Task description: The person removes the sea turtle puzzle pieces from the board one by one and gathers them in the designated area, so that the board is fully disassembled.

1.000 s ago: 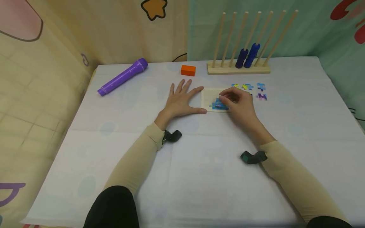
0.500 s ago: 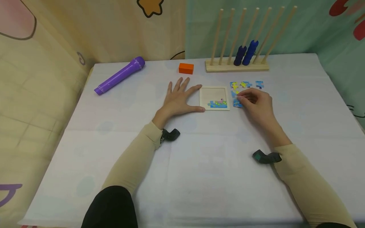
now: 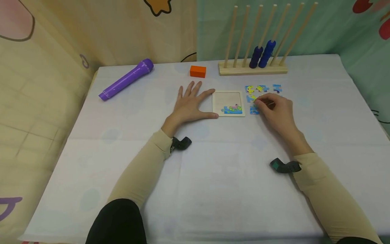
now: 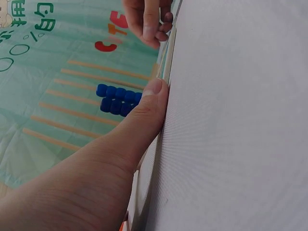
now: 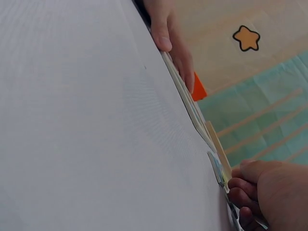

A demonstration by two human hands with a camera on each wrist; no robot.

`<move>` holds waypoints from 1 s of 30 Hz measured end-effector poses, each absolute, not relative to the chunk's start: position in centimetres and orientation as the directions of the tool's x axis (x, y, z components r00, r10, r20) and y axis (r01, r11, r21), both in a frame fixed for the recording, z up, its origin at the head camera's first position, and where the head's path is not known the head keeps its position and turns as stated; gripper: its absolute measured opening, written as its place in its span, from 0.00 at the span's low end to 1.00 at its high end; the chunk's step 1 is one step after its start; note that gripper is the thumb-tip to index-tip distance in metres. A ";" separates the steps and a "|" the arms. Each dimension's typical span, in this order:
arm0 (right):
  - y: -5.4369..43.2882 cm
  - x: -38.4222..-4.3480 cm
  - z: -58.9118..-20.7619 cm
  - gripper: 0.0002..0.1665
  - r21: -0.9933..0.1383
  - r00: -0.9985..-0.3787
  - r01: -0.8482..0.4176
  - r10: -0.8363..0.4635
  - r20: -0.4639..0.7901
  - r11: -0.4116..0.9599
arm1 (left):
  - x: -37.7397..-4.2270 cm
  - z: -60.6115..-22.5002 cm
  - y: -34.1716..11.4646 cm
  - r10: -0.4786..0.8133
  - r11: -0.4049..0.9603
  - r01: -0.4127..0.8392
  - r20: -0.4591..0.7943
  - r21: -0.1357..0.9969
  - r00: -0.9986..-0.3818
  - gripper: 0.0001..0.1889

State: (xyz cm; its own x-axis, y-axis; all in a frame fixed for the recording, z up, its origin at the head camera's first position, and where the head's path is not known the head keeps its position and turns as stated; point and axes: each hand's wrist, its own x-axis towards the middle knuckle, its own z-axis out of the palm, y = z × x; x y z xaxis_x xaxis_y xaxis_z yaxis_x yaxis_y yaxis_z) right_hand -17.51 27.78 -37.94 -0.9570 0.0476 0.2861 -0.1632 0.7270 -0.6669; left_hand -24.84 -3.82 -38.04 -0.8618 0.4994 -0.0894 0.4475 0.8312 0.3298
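Observation:
My left hand (image 3: pixel 189 105) lies spread on the table. Its thumb is at the lower left corner of a pale wooden puzzle frame (image 3: pixel 243 101), and its index fingertip at the upper left one. Blue jigsaw pieces (image 3: pixel 233 110) with a pink and green picture lie along the bottom inside the frame. To its right, my right hand (image 3: pixel 278 107) hovers low over loose puzzle pieces (image 3: pixel 250 89), thumb and index tips close together beside a blue and yellow piece (image 3: pixel 250 98). I cannot tell whether a piece is between them. The right hand partly covers the lower pieces.
Behind the frame stand an orange block (image 3: pixel 198 72) and a wooden peg stand (image 3: pixel 253 70) with dark blue beads on two pegs. A purple toy microphone (image 3: pixel 126 79) lies at the back left. Printed curtains border the white-covered table (image 3: pixel 213 189).
My right hand has moved right from above the frame, where it held a blue piece, to the loose pieces, then stayed nearly still. The left hand keeps its place at the frame.

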 end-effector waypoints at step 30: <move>20.7 -19.0 -38.5 0.13 -0.718 -0.930 -0.369 -0.229 0.289 0.590 | -25.2 -38.5 -4.2 0.508 0.824 0.457 -0.079 0.336 -0.858 0.55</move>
